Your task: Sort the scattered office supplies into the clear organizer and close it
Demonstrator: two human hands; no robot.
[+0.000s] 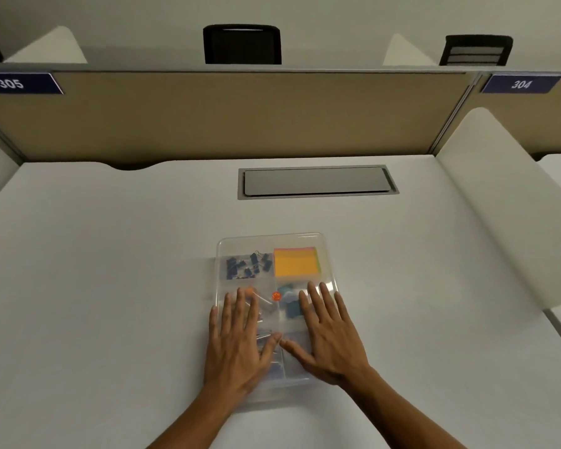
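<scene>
The clear organizer (269, 241) lies on the white desk in front of me with its lid down. Through the lid I see blue binder clips (248, 265) in the far left compartment and an orange-yellow sticky note pad (297, 261) in the far right one. An orange pin head (276, 296) and blue items (292, 307) show near the middle. My left hand (237, 348) lies flat on the lid's near left part, fingers straight and spread. My right hand (327, 338) lies flat on the near right part. Both hands cover the near compartments.
A grey cable-hatch cover (316, 181) is set into the desk behind the organizer. A tan partition (227, 115) closes the back, with labels 305 and 304. A white side divider (506, 202) rises on the right. Two black chairs stand beyond the partition.
</scene>
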